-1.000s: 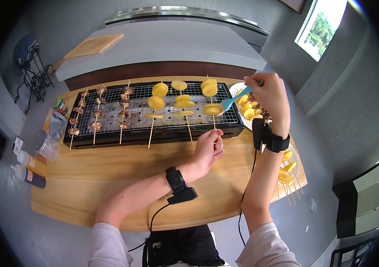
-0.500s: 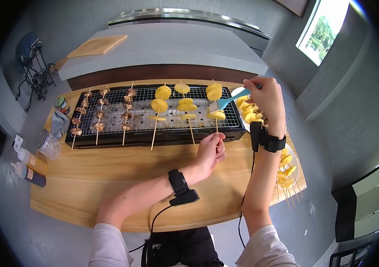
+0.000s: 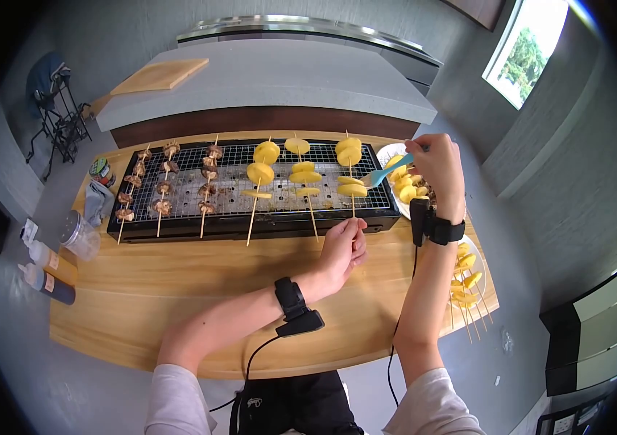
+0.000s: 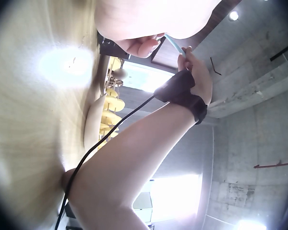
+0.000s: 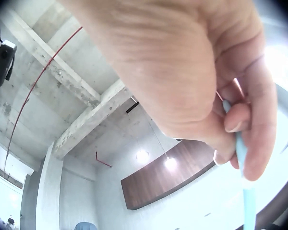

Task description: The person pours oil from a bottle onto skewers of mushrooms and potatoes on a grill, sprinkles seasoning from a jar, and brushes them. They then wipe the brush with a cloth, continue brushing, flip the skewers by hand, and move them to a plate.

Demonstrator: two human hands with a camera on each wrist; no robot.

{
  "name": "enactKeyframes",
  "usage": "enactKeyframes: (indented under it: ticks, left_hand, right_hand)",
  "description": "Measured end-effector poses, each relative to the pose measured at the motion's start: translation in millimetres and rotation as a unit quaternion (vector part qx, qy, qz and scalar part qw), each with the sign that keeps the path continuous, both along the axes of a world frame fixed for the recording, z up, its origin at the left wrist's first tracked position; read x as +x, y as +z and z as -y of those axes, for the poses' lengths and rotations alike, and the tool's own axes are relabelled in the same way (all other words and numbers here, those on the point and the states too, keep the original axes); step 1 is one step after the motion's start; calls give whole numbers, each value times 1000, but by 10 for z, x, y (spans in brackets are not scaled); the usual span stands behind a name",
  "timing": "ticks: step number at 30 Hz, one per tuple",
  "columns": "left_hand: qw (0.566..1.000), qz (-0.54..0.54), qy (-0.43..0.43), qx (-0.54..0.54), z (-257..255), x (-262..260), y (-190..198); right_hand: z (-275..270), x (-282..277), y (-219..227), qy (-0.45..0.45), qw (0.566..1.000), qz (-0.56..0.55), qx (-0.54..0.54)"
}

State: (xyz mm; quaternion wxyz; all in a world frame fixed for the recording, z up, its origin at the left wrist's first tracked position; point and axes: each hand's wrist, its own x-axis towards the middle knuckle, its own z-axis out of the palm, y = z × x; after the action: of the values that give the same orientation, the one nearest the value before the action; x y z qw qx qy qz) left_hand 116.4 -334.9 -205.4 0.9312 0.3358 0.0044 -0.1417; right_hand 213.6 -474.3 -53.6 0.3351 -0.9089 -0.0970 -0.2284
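Observation:
My left hand pinches the lower end of the rightmost skewer of yellow slices, which lies across the grill. Between the fingers of my right hand is the handle of a light-blue brush, its head at the lower slices of that skewer. The right wrist view shows my right hand gripping the blue handle. Two more skewers of yellow slices and several with brown mushroom pieces lie further left on the mesh.
Right of the grill is a plate of yellow and brown pieces; nearer, a plate holds more skewers. At the left stand a clear jar, two sauce bottles and a can. A grey counter stands behind.
Over the last second the brush head moved left and up along the skewer, then back right to the lower slices. My left hand keeps its pinch. The whole view shifted slightly.

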Motion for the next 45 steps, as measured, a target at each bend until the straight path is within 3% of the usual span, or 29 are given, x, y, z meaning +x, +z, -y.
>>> enactKeyframes:
  ticks: [4, 19, 34, 40, 45]
  left_hand:
    - [1000, -2, 1, 7, 1, -1, -1]
    - [1000, 4, -2, 16, -10, 0, 2]
    - [1000, 1, 1, 11, 2, -2, -9]
    - [1000, -1, 0, 24, -6, -9, 21]
    - [1000, -1, -4, 23, -12, -1, 17]
  right_hand:
    - [-84, -66, 59, -1, 1000, 11, -22]
    - [-221, -180, 153, 58, 997, -5, 51]
    - [24, -55, 85, -11, 999, -14, 31]
    - [-176, -123, 110, 63, 996, -2, 61]
    - [-248, -137, 133, 68, 996, -17, 61]
